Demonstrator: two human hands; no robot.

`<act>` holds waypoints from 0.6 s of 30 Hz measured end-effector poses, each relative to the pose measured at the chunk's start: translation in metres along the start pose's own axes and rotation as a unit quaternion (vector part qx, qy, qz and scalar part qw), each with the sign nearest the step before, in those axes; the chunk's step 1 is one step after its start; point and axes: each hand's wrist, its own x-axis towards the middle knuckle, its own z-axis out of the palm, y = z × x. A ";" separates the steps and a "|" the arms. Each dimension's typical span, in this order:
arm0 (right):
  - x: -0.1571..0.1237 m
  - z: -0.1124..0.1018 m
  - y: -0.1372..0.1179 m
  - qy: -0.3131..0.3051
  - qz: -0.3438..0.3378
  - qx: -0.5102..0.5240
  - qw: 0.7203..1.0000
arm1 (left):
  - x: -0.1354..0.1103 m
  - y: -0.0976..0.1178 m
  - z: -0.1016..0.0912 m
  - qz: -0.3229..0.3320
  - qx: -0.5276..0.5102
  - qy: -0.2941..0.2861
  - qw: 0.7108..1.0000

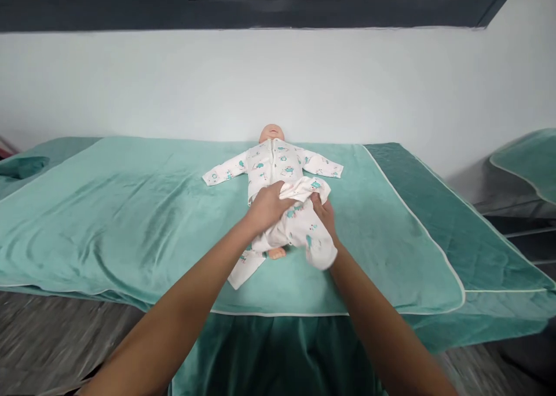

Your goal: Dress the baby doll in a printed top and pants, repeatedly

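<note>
A baby doll (271,132) lies on its back, wearing a white long-sleeved top (284,161) with a green print, arms spread wide. Over its lower body I hold matching baby pants (299,228). My left hand (270,206) is closed on the waistband from the left. On the right side, my right hand (324,212) grips the pants too, its fingers partly covered by the cloth. One pant leg rests on the cover at lower left; the other hangs over my right wrist. A bare doll foot (277,253) shows below the cloth. The rest of the doll's legs is hidden.
A light green velvety cover (143,211) with white piping lies over a darker green mattress (456,211). A white wall (174,89) stands directly behind, below a dark window frame (304,8). Another green cloth (530,158) is at far right.
</note>
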 end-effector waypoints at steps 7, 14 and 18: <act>-0.003 -0.003 0.006 0.083 0.036 0.037 0.995 | -0.035 0.009 -0.016 -0.062 -0.201 -0.238 0.948; -0.003 0.000 0.006 0.146 0.007 0.051 0.988 | -0.002 0.005 -0.008 0.006 0.031 -0.051 0.998; 0.003 0.004 0.015 0.177 -0.037 0.080 0.980 | 0.017 -0.007 0.010 0.039 0.147 0.078 0.985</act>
